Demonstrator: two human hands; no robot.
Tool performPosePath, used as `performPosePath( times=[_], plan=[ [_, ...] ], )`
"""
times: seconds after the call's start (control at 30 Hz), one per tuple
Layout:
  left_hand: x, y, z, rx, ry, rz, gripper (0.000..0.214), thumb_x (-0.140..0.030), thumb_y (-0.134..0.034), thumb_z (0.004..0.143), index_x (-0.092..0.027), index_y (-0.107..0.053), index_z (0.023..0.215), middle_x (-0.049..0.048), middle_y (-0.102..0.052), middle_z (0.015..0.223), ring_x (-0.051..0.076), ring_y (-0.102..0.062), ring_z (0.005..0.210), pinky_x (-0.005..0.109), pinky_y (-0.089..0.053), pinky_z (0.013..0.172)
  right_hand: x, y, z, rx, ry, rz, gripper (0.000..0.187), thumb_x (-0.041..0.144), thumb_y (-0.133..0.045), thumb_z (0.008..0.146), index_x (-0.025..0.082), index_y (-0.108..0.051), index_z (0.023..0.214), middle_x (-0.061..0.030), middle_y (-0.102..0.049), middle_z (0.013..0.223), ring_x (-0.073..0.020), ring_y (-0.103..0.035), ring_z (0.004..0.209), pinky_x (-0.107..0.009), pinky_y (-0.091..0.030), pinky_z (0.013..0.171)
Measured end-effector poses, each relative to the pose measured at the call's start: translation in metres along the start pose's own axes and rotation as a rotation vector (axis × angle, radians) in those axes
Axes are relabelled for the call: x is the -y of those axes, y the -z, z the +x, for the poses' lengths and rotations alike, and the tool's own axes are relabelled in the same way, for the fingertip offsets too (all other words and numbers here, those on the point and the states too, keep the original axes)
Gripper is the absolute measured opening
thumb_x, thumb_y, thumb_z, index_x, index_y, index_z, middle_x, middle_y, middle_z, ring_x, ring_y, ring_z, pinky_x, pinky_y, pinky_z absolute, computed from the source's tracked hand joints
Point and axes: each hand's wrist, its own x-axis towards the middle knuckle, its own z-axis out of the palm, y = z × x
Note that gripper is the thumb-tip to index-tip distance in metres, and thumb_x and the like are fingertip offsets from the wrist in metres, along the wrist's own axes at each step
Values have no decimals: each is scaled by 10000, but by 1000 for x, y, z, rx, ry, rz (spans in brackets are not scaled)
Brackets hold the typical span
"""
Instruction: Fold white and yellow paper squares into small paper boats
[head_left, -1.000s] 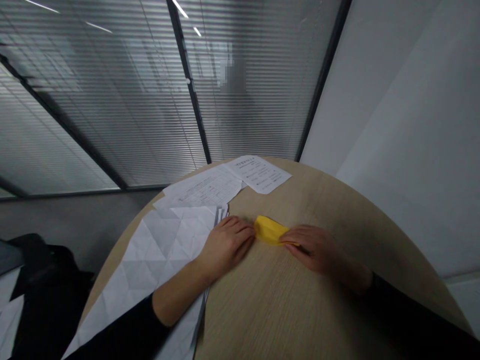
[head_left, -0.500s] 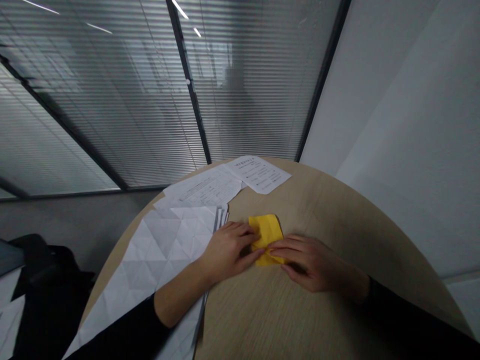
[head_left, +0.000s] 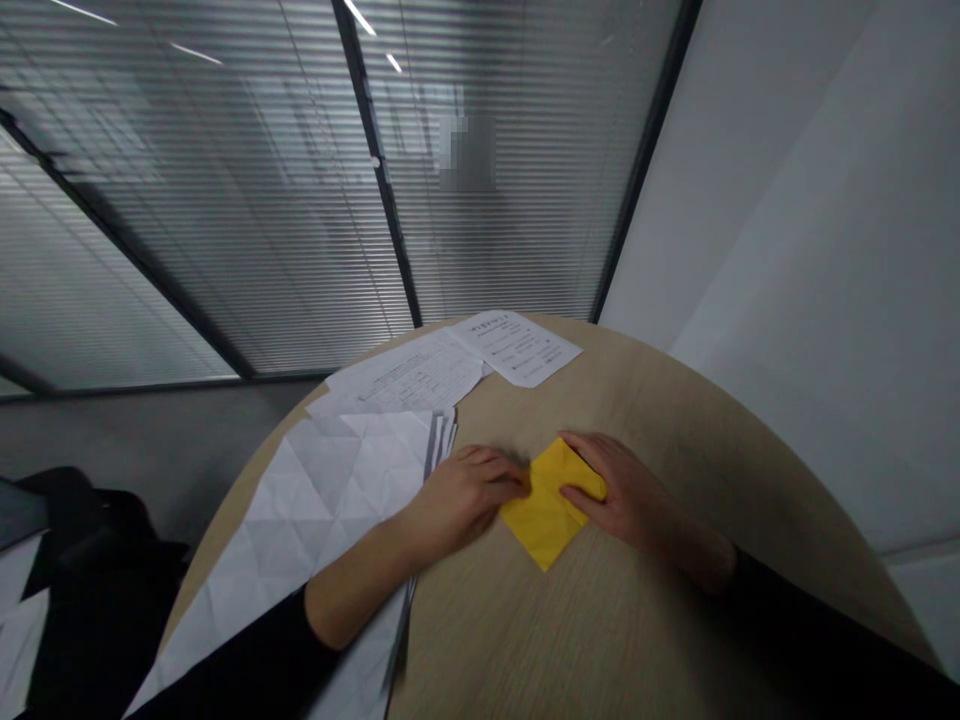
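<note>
A folded square of yellow paper (head_left: pixel 546 515) lies at the middle of the wooden table, turned so that one corner points toward me. My left hand (head_left: pixel 472 495) grips its left corner, fingers pressed together there. On the other side, my right hand (head_left: pixel 611 485) has its thumb over the top face and its fingers around the far right edge, so the right corner sits between them. Part of the paper's left corner is hidden under my left fingers.
Creased white paper sheets (head_left: pixel 322 490) are stacked on the left, under my left forearm. Printed sheets (head_left: pixel 517 347) lie at the far edge of the round table (head_left: pixel 675 420). Glass panels with blinds (head_left: pixel 300 200) stand behind, and a white wall (head_left: pixel 825 300) is at right.
The yellow paper has been turned from roughly square-on to a diamond position. My right hand has shifted from its lower right edge up around its right corner; my left hand stays at the left.
</note>
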Motion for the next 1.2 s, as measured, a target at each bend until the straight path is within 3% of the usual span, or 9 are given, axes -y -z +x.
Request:
performPosePath(
  times=[0.17, 0.27, 0.37, 0.63, 0.77, 0.93, 1.07, 1.2],
  plan=[
    [-9, 4, 3, -13, 109, 15, 228, -319, -656, 1128, -250, -774, 1310, 77, -834, 1364, 294, -782, 1247, 513, -556, 1141, 7, 4, 2, -21, -12, 35, 664, 244, -759, 1010, 259, -531, 1634, -146, -803, 1326, -356, -780, 1213, -610, -640, 1088],
    [-10, 3, 3, -24, 138, 56, 297, -429, -709, 1124, -240, -772, 1345, 105, -800, 1457, 328, -750, 1335, 556, -540, 1196, 15, 9, 6, 19, 88, 26, 387, 194, -703, 1046, 276, -702, 1424, -107, -831, 1244, -326, -779, 1155, -562, -643, 1045],
    [-5, -1, 1, -46, 202, 103, 301, -358, -655, 1152, -230, -750, 1408, 120, -757, 1532, 334, -726, 1371, 579, -548, 1208, 23, 13, 8, 81, 196, 28, 257, 156, -651, 1071, 269, -793, 1253, -96, -844, 1269, -305, -776, 1154, -528, -644, 1029],
    [3, -9, -4, -129, 325, 67, 415, -257, -667, 1111, -236, -616, 1522, 129, -780, 1402, 343, -740, 1313, 585, -599, 1153, 28, 14, 7, 136, 229, 144, 343, 150, -640, 1091, 247, -812, 1371, -122, -830, 1414, -296, -779, 1288, -508, -666, 1087],
    [1, -9, -4, -212, 365, -52, 487, -188, -707, 1045, -232, -579, 1512, 123, -741, 1313, 304, -750, 1202, 521, -644, 1061, 27, 14, 7, 145, 227, 153, 363, 136, -614, 1107, 245, -802, 1397, -114, -819, 1446, -290, -763, 1331, -514, -659, 1124],
    [0, -10, -4, -239, 317, -83, 420, -152, -644, 1061, -241, -621, 1471, 83, -767, 1151, 260, -766, 1053, 470, -658, 971, 27, 13, 8, 167, 244, 166, 438, 155, -626, 1110, 276, -752, 1512, -102, -790, 1527, -291, -739, 1414, -529, -639, 1185],
    [-5, -5, -1, -118, 144, -75, 292, -239, -619, 1126, -240, -732, 1395, 116, -819, 1321, 283, -788, 1210, 499, -639, 1073, 29, 15, 8, 177, 258, 160, 528, 208, -650, 1108, 279, -661, 1631, -111, -772, 1559, -305, -720, 1459, -545, -622, 1219],
    [-9, 3, 1, -12, 26, -112, 374, -408, -771, 1075, -244, -765, 1410, 109, -829, 1395, 315, -780, 1305, 524, -601, 1178, 31, 19, 8, 206, 268, 137, 624, 261, -707, 1081, 264, -588, 1693, -135, -739, 1602, -327, -692, 1502, -567, -585, 1265]
  ],
)
